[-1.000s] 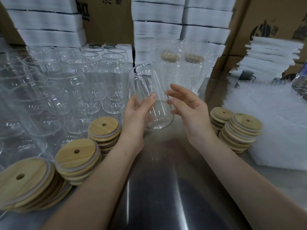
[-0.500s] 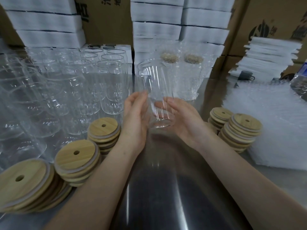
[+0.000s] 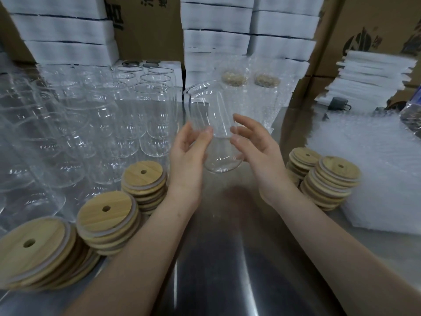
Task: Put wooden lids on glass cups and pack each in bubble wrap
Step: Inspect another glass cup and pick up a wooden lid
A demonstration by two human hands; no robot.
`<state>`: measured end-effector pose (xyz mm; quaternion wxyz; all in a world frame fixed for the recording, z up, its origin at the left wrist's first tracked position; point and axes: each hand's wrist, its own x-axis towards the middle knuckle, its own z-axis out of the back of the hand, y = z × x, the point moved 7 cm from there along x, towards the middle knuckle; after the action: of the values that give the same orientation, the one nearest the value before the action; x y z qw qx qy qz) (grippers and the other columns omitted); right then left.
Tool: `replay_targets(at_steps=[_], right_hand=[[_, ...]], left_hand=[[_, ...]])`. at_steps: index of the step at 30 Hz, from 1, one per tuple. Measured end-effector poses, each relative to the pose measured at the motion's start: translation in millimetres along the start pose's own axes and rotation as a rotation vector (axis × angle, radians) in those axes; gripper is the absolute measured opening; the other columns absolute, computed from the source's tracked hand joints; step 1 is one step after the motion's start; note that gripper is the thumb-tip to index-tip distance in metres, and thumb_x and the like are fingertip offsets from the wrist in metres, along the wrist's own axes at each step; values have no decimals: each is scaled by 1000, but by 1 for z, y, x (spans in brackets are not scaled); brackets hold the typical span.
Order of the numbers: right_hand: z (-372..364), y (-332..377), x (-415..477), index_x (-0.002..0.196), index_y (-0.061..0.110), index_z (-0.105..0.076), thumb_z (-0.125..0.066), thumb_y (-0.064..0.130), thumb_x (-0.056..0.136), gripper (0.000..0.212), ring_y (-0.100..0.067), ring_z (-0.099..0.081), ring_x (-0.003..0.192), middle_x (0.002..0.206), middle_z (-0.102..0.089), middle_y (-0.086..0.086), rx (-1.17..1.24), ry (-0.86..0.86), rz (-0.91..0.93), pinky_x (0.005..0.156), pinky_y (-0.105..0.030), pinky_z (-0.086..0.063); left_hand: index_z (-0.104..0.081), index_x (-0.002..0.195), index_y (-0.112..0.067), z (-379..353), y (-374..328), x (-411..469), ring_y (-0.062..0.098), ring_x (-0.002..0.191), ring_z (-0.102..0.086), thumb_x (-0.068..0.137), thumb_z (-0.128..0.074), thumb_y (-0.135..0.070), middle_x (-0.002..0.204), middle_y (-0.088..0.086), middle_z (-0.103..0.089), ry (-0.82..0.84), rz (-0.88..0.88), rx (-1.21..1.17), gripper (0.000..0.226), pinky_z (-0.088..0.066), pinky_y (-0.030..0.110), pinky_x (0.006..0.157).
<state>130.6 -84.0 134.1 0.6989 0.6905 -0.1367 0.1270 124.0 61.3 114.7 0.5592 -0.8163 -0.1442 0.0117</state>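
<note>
A clear glass cup [image 3: 210,110] without a lid is held above the steel table [image 3: 216,258], tilted with its mouth up and to the left. My left hand [image 3: 189,156] grips its lower left side, thumb in front and fingers behind. My right hand [image 3: 257,153] holds its lower right side, thumb on the glass near the base. Stacks of wooden lids with straw holes lie to the left [image 3: 143,176] and right [image 3: 337,169] of my hands. A pile of bubble wrap [image 3: 364,156] lies at the right.
Several empty glass cups [image 3: 150,106] crowd the left half of the table. Two cups packed in bubble wrap [image 3: 250,99] stand behind the held cup. White foam boxes [image 3: 216,19] and cardboard cartons [image 3: 364,30] wall the back.
My right hand has come onto the cup, which only my left hand gripped a second ago. The cup has turned between both hands and its mouth again leans left.
</note>
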Motion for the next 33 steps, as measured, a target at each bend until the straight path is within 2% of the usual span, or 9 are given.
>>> replay_targets(at_steps=[2,5,10,13,18,21,26,30,33], right_hand=[[-3,5,-2,117,30,-65,-62,6,93,34,-6,-61,100,121,-64,-4,-24,15,34,89,-28,-50],[-6,9,-4,111,28,-67,-60,-2,92,36,-9,-56,89,116,-63,-4,-61,26,74,92,-39,-48],[-3,6,-1,120,20,-64,-64,1,90,36,-13,-56,88,108,-62,-2,74,18,22,83,-29,-48],[-8,-10,2,135,17,-54,-69,22,86,52,-13,-61,99,112,-62,-1,178,91,-174,86,-31,-50],[-29,-17,-4,121,5,-63,-57,38,84,50,-17,-67,88,104,-70,-9,342,307,-310,73,-28,-58],[-23,-20,-3,129,2,-56,-65,37,77,63,-25,-68,93,113,-69,-14,320,192,-283,76,-33,-58],[-7,-17,-3,128,19,-47,-80,34,60,77,-24,-62,113,125,-58,-9,78,-14,-130,91,-37,-56],[-9,-6,-6,124,27,-43,-81,35,64,72,-14,-57,105,119,-51,2,-90,0,-23,88,-26,-53],[-11,1,-8,125,24,-47,-75,25,82,50,-10,-55,99,120,-53,-2,-104,10,35,89,-33,-52]], left_hand=[[-49,140,-13,-3,3,-1,6,113,-62,81,-69,-38,130,1,-64,61,40,-20,67,-47,31,101],[-59,118,-17,-5,4,0,0,89,-69,72,-74,-42,101,-10,-74,139,61,-46,54,-50,22,80],[-45,143,-10,-5,7,0,23,119,-62,75,-69,-40,136,7,-61,163,159,-144,78,-49,40,101],[-56,127,-11,-9,7,-2,29,121,-61,82,-70,-37,127,12,-63,177,188,-272,54,-52,40,97],[-61,110,-7,-16,3,-6,36,98,-61,87,-55,-41,101,16,-66,253,152,-281,42,-47,54,97],[-44,136,-2,-11,5,-4,39,116,-61,89,-57,-39,125,20,-63,144,152,-228,61,-49,50,97],[-61,120,-28,4,5,4,20,112,-63,96,-59,-23,123,2,-67,6,44,-58,24,-47,34,87],[-55,137,-21,0,11,3,14,118,-62,91,-61,-41,133,-1,-63,85,94,-70,50,-48,39,103],[-46,145,-22,-4,11,1,12,120,-60,77,-72,-55,136,-4,-60,140,100,-44,80,-47,36,99]])
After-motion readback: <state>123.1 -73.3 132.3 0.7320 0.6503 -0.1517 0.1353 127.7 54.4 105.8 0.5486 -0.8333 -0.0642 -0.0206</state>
